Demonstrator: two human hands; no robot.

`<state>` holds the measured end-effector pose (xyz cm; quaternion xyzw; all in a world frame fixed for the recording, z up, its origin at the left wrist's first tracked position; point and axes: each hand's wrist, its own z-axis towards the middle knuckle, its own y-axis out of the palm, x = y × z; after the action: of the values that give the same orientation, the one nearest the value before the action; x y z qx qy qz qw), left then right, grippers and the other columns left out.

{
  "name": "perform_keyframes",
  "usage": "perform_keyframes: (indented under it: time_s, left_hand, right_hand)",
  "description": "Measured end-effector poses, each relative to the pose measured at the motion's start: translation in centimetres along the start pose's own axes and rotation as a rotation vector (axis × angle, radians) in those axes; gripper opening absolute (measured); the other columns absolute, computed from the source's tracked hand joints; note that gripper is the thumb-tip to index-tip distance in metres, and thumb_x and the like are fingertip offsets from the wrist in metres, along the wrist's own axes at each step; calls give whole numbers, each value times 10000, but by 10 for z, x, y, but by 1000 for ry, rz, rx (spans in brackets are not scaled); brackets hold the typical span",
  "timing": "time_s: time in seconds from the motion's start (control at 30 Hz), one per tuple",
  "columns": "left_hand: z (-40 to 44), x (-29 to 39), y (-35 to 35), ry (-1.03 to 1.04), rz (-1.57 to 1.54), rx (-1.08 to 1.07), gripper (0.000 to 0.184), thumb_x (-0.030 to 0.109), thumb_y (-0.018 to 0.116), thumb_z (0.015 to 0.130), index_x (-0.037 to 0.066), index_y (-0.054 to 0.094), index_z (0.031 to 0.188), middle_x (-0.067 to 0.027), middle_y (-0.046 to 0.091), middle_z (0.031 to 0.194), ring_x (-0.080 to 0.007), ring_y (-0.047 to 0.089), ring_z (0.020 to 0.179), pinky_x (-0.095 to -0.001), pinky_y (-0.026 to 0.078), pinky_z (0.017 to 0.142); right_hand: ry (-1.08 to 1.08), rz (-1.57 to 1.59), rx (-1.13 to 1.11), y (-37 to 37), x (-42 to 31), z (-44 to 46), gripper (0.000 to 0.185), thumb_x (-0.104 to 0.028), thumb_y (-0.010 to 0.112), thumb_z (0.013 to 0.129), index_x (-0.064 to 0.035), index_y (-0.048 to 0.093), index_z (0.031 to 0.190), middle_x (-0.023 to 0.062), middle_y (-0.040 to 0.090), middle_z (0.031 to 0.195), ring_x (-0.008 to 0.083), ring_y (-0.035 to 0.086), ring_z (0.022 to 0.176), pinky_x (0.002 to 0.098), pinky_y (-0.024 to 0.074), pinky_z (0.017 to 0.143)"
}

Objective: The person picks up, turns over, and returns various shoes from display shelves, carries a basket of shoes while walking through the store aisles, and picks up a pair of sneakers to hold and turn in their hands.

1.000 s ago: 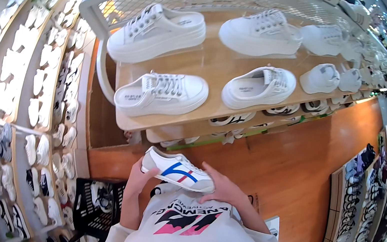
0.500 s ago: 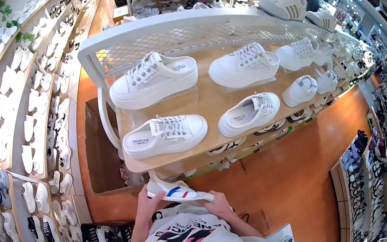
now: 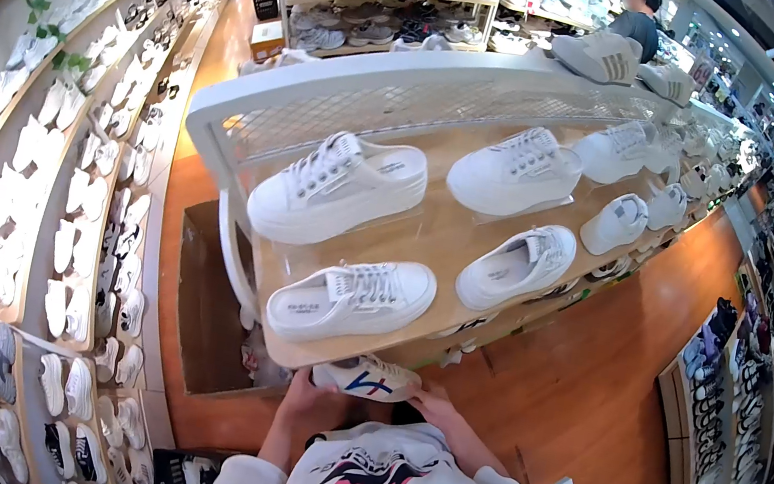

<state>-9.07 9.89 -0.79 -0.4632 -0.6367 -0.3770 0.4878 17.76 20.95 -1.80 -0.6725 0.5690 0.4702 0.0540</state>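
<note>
Between my two hands is a white sneaker (image 3: 370,379) with blue and red stripes on its side, held level just below the front edge of a wooden display shelf (image 3: 444,236). My left hand (image 3: 310,395) is closed on one end of it, and my right hand (image 3: 432,406) grips the other end. Some fingers are hidden behind the shoe. On the shelf right above stand a white backless sneaker (image 3: 353,299), a second one (image 3: 517,266) to its right, and larger white lace-up shoes (image 3: 340,189) behind.
A cardboard box (image 3: 208,315) sits on the floor left of the shelf. Wall racks (image 3: 56,220) full of shoes run along the left, and more shoe racks (image 3: 717,396) line the right. Beyond the display is a person (image 3: 636,23) in dark clothing. Wooden floor (image 3: 579,374) shows between the racks.
My hands have tilted the sneaker so more of its striped side shows, and its far edge is now close under the shelf. The view has shifted, with the display lower and farther right.
</note>
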Motion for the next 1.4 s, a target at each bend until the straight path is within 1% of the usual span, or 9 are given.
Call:
perform_keyframes:
  time_s: [0.27, 0.53, 0.6, 0.7, 0.8, 0.93, 1.07, 1.23, 1.4]
  left_hand:
    - [20, -42, 28, 187, 317, 326, 872, 96, 821, 537, -1, 348, 1263, -110, 573, 1070, -206, 558, 985, -350, 478, 821]
    - [39, -93, 25, 137, 396, 410, 333, 38, 657, 671, -16, 574, 988, -140, 594, 973, -266, 569, 872, -373, 445, 792]
    - [39, -88, 35, 267, 823, 567, 311, 5, 606, 686, -13, 586, 996, -142, 608, 952, -278, 571, 874, -380, 447, 790]
    - [36, -67, 57, 218, 736, 488, 240, 47, 526, 780, -16, 596, 1001, -140, 621, 933, -290, 573, 872, -383, 451, 781]
    - [21, 62, 125, 153, -807, 819, 344, 199, 415, 887, -24, 524, 1126, -106, 622, 917, -284, 572, 857, -376, 454, 791]
    - [-97, -63, 88, -173, 609, 790, 390, 59, 501, 780, 9, 480, 1166, -204, 591, 993, -340, 574, 921, -389, 454, 820]
    - [-236, -132, 108, -649, 392, 651, 249, 67, 508, 800, -13, 582, 1024, -169, 611, 1013, -248, 594, 937, -346, 476, 800]
    - [-378, -263, 222, -1128, -264, 1245, 250, 50, 614, 723, 1, 618, 968, -145, 634, 932, -230, 611, 839, -325, 503, 725]
    - [-390, -272, 257, -998, -365, 1400, 251, 62, 624, 688, 35, 651, 936, -145, 652, 902, -226, 624, 816, -313, 500, 735]
  right_hand:
    - [-98, -15, 97, -17, -27, 51, 467, -131, 638, 787, -109, 455, 1216, 40, 526, 1141, 158, 533, 1005, 290, 478, 784]
    - [-107, -960, 132, -27, -16, 95, 532, -164, 688, 713, 29, 446, 1146, 188, 495, 1098, 271, 476, 1023, 376, 403, 847]
    - [-764, -834, 361, -29, 21, 93, 447, -116, 637, 752, 26, 453, 1134, 114, 532, 1017, 229, 563, 820, 324, 480, 686]
    - [-428, -494, 111, -69, 50, 102, 460, -140, 636, 770, 53, 443, 1140, 200, 493, 1101, 284, 499, 990, 382, 401, 860]
    - [-469, -918, -74, -35, -31, 44, 454, -154, 597, 809, 73, 450, 1175, 246, 495, 1139, 287, 462, 1077, 395, 340, 949]
    - [-162, -787, -229, -57, -19, 30, 659, -158, 627, 782, 49, 265, 1292, 222, 374, 1249, 336, 369, 1143, 430, 295, 976]
    - [323, -859, -300, -151, 25, 65, 385, -52, 602, 786, -76, 456, 1141, 72, 578, 860, 122, 560, 693, 250, 447, 478]
    - [153, -1234, -663, -79, -2, 36, 266, -92, 542, 838, -10, 517, 1089, 99, 614, 858, 162, 594, 718, 264, 483, 623]
    - [181, -1251, -808, -31, 45, 34, 301, -116, 579, 795, 37, 551, 1052, 106, 622, 836, 166, 593, 738, 268, 487, 666]
